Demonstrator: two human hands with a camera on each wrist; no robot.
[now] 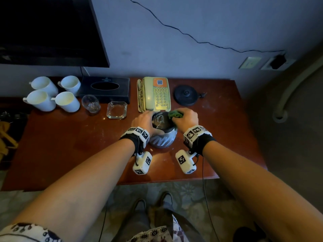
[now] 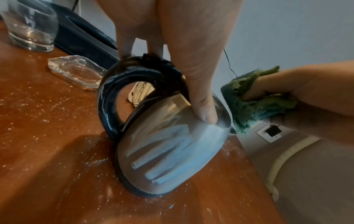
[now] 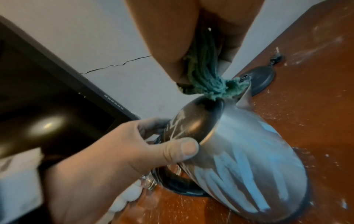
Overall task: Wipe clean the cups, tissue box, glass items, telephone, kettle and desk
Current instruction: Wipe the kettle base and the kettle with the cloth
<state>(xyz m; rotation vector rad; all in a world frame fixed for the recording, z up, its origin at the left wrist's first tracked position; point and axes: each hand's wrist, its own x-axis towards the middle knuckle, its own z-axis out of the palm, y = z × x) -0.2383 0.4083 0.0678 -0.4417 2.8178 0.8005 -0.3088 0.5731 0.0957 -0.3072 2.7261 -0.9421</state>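
Head view is hiding much of the kettle (image 1: 161, 137) from us: our left hand (image 1: 142, 120) is covering its handle side and our right hand (image 1: 186, 118) is masking its spout side, so we are seeing only the open mouth and the near belly. We are standing it on the table (image 1: 70, 145), near the middle, just in front of the telephone (image 1: 155, 94). In the left wrist view our fingers (image 2: 203, 109) are curling over the rim, thumb pressing the steel wall, the others disappearing behind the black loop handle (image 2: 109, 106), so we are gripping the kettle at its top. In the right wrist view our right fingers (image 3: 164, 60) are clamping together on a bunched green cloth (image 3: 208, 84), whose tip is touching the rim beside the spout; how far the cloth is reaching inside we cannot tell.

The kettle is looking like dull brushed steel, streaked with pale, chalky strokes down its side, and white specks are lying on the red-brown table around it. Its black round base (image 1: 186, 95) is sitting apart, far right of the telephone, its cord end blurred. Far left, four white cups (image 1: 52, 93) are standing beside the dark tissue box (image 1: 104, 89), with a clear tumbler (image 1: 90, 103) and a glass ashtray (image 1: 116, 110) in front of it. The screen (image 1: 49, 30) above is running out of frame.
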